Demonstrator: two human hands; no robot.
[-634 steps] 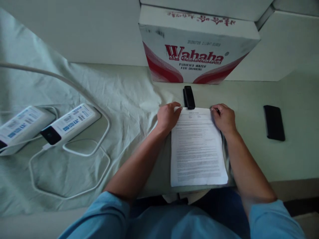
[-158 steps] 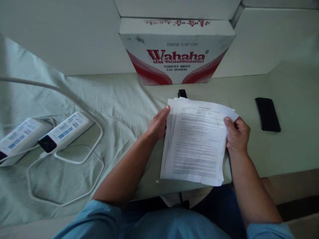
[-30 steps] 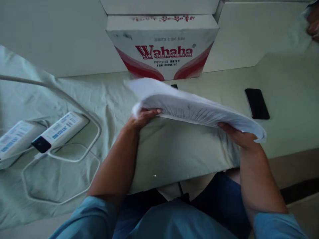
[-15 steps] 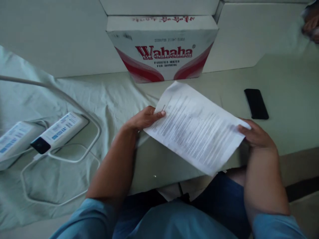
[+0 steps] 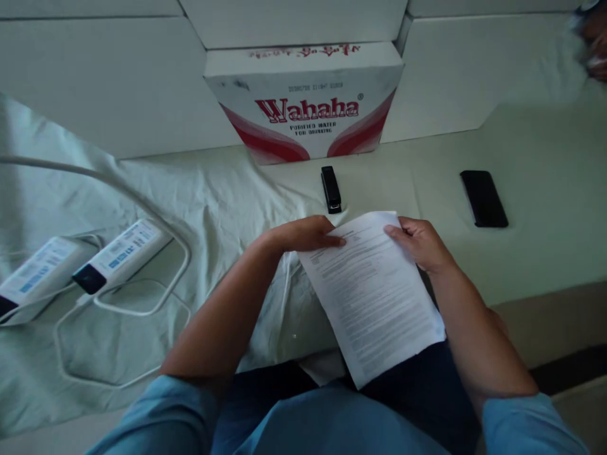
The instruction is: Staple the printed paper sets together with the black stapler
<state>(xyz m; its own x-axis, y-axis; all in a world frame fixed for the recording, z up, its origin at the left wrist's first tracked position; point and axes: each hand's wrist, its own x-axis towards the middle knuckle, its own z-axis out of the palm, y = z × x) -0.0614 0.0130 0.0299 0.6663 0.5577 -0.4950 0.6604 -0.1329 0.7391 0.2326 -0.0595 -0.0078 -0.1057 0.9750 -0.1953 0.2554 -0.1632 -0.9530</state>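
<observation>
A stack of printed white paper sheets point(image 5: 374, 297) lies tilted across the near table edge, its lower end hanging over my lap. My left hand point(image 5: 306, 234) grips the stack's top left corner with fingers on the top page. My right hand point(image 5: 420, 242) holds the top right corner, thumb on top. A black stapler point(image 5: 331, 188) lies on the table just beyond the paper, between my hands, touching neither.
A red-and-white Wahaha water carton point(image 5: 306, 104) stands against the white wall behind the stapler. A black phone point(image 5: 484, 198) lies at the right. Two white power bricks point(image 5: 118, 253) with looped cables rest on the wrinkled pale cloth point(image 5: 156, 189) at the left. A person's blurred part shows at top right.
The paper stack, lifted and turned in the air a second ago, has swung round and come down onto the table edge. Both hands shifted to its top corners, and the stapler is uncovered.
</observation>
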